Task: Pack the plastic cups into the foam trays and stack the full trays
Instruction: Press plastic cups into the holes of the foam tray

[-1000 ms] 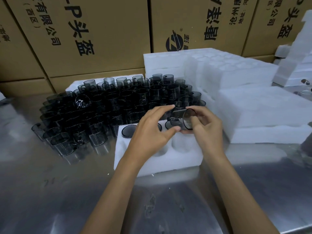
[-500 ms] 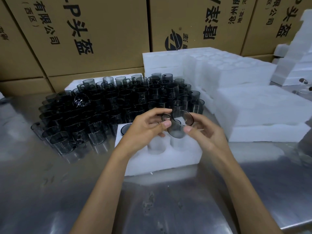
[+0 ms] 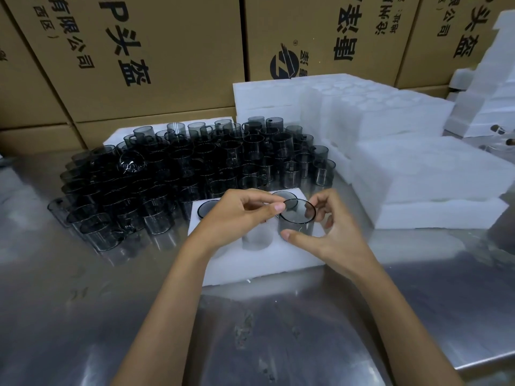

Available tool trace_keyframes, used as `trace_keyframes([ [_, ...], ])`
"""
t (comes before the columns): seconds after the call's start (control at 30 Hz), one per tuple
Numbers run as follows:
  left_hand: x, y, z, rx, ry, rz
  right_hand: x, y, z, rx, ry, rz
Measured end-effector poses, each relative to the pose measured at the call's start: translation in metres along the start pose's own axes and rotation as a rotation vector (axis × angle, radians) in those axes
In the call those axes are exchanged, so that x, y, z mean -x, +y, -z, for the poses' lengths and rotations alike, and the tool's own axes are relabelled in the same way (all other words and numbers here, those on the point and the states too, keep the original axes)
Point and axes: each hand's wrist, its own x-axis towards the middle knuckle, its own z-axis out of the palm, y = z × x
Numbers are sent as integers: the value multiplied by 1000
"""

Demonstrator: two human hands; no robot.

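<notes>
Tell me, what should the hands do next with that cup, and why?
Probably press the cup straight down. It stands upright, only partly sunk in a pocket of the foam tray, with the left hand pinching its rim and the right hand touching its side. Two cups behind it already sit flush.

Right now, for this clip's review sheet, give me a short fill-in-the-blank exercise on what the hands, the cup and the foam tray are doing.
1. Both hands hold one smoky ____ above the foam tray.
2. The left hand pinches the held cup at its ____.
3. The right hand has its ____ against the cup's lower wall.
4. The crowd of loose cups stands on the ____ table.

Missing words: cup; rim; thumb; metal
</notes>
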Motion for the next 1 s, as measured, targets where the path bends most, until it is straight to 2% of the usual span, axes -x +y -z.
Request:
trace_keyframes([
  [0.13,-2,-4,1,-91,-2,-20,2,-1,0,42,-16,-51],
  [0.3,-3,-8,2,-133,-13,-7,-5,-4,-1,-74,102,-102],
  [0.43,-5,-10,-3,-336,19,-32,-6,0,-1,-175,59,-196],
  [0.6,-6,-11,-7,-552,21,53,-6,2,0,-219,-15,-253],
  [0.7,-7,-14,-4,-546,21,85,-9,3,2,-253,-14,-282],
  [0.8,-8,-19,-1,-498,10,96,-19,1,1,-281,58,-316],
  [0.9,-9,-20,5,-321,145,16,-43,-7,-5,-266,138,-256],
  [1.0,-9,-21,21,-188,392,-58,-84,-19,-15,-46,39,-221],
])
